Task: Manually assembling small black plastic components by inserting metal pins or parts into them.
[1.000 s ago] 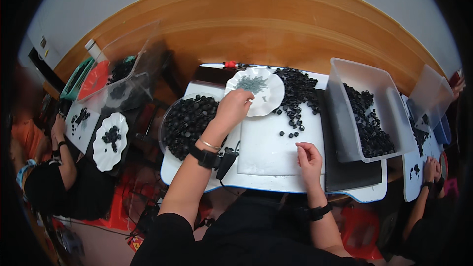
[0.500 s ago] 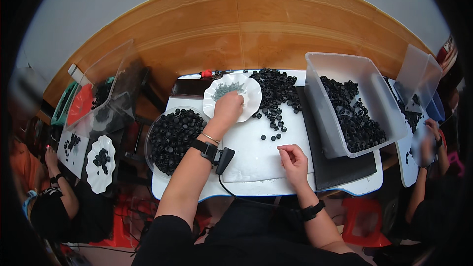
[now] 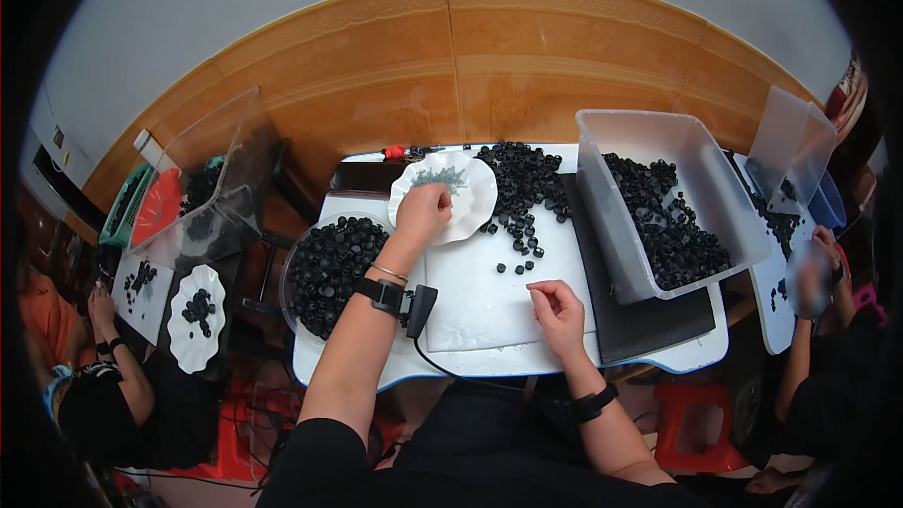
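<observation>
Those tiny grey-green bits (image 3: pixel 440 175) are heaped in the scalloped white plate (image 3: pixel 480 199), and they're best picked lightly off the heap's edge so none get scattered. The left hand (image 3: pixel 426 213) is curled over the plate, the right hand (image 3: pixel 559 313) is loosely bunched over the white pad (image 3: pixel 475 310); whether anything's pinched in either can't be told.

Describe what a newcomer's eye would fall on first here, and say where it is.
Small black parts stand out first, heaped in the round tub at left and the translucent bin at right. Between these containers, the left hand is over a white scalloped plate holding grey-green bits.
</observation>
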The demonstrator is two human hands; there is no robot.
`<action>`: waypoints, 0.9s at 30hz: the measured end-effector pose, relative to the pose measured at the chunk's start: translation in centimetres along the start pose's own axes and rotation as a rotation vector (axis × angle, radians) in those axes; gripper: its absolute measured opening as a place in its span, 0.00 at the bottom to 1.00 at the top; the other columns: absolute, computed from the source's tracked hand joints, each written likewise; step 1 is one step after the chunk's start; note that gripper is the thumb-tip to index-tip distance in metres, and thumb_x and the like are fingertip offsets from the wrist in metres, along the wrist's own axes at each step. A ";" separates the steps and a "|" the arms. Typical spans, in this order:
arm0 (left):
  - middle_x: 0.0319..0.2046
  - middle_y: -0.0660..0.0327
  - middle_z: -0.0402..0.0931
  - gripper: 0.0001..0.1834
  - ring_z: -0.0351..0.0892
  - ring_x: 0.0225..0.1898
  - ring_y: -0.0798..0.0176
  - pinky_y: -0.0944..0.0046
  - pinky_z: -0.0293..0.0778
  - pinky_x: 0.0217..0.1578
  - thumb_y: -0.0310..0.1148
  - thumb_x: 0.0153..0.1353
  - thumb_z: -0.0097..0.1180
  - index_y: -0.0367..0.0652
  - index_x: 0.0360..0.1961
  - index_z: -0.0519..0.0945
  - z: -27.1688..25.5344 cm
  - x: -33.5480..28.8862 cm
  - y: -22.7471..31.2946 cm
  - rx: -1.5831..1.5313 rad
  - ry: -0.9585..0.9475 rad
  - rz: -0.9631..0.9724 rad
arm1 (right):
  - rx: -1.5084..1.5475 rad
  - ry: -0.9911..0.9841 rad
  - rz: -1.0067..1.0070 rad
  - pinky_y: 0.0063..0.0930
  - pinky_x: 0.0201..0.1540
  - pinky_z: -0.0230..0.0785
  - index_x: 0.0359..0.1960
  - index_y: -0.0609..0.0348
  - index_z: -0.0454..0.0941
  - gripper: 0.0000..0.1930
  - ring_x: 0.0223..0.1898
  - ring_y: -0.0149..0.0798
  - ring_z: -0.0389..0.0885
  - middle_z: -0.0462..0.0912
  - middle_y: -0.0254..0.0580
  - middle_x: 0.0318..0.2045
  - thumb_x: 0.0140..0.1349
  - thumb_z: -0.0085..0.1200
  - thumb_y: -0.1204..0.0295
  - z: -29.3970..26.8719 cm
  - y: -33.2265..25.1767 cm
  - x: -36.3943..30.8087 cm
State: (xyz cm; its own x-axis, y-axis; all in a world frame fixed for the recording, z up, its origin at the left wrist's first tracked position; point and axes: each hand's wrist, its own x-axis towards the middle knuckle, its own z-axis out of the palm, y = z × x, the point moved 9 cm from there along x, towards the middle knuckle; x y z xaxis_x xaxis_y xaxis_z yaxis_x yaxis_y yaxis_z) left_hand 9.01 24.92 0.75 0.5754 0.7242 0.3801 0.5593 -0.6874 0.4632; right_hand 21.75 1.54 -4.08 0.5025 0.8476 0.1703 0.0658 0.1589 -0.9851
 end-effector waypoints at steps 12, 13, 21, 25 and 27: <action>0.22 0.55 0.76 0.03 0.77 0.26 0.54 0.59 0.72 0.29 0.25 0.44 0.54 0.41 0.23 0.77 -0.4 -0.4 -0.6 -0.098 -0.036 -0.088 | -0.014 -0.002 -0.027 0.12 0.23 0.60 0.34 0.65 0.76 0.05 0.21 0.20 0.69 0.72 0.31 0.26 0.58 0.50 0.79 0.0 -0.2 -0.1; 0.22 0.55 0.77 0.04 0.77 0.27 0.54 0.60 0.73 0.29 0.24 0.44 0.54 0.41 0.24 0.78 -0.8 -0.5 -0.3 -0.099 0.009 -0.054 | -0.017 -0.003 -0.035 0.11 0.22 0.58 0.35 0.64 0.76 0.05 0.21 0.19 0.67 0.72 0.29 0.23 0.59 0.49 0.78 0.1 -0.4 -0.1; 0.28 0.66 0.78 0.06 0.71 0.26 0.76 0.75 0.69 0.30 0.25 0.53 0.57 0.38 0.32 0.80 1.1 -6.0 3.9 -0.907 -0.122 -0.230 | -0.053 0.014 -0.027 0.12 0.23 0.60 0.35 0.64 0.76 0.05 0.20 0.20 0.68 0.73 0.31 0.24 0.58 0.50 0.78 -0.1 -0.3 0.1; 0.28 0.66 0.77 0.07 0.71 0.27 0.77 0.77 0.68 0.29 0.25 0.55 0.55 0.36 0.36 0.79 4.1 -10.7 4.9 -1.169 -0.167 -0.381 | -0.031 -0.017 0.119 0.13 0.25 0.63 0.35 0.65 0.77 0.06 0.22 0.20 0.70 0.75 0.33 0.28 0.57 0.51 0.76 -0.2 1.3 0.8; 0.28 0.65 0.77 0.08 0.71 0.27 0.76 0.77 0.68 0.29 0.25 0.55 0.55 0.35 0.37 0.78 5.1 -11.8 4.5 -1.219 -0.163 -0.453 | -0.077 -0.043 0.120 0.15 0.26 0.65 0.35 0.64 0.77 0.07 0.23 0.23 0.72 0.75 0.35 0.29 0.56 0.53 0.76 0.2 0.9 1.2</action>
State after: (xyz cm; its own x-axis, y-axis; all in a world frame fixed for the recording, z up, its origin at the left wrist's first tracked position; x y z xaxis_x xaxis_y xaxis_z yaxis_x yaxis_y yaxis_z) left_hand 7.77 13.03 -5.72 0.5929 0.8030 -0.0604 -0.1258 0.1664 0.9780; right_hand 22.19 2.78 -4.75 0.4733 0.8795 0.0505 0.0740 0.0174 -0.9971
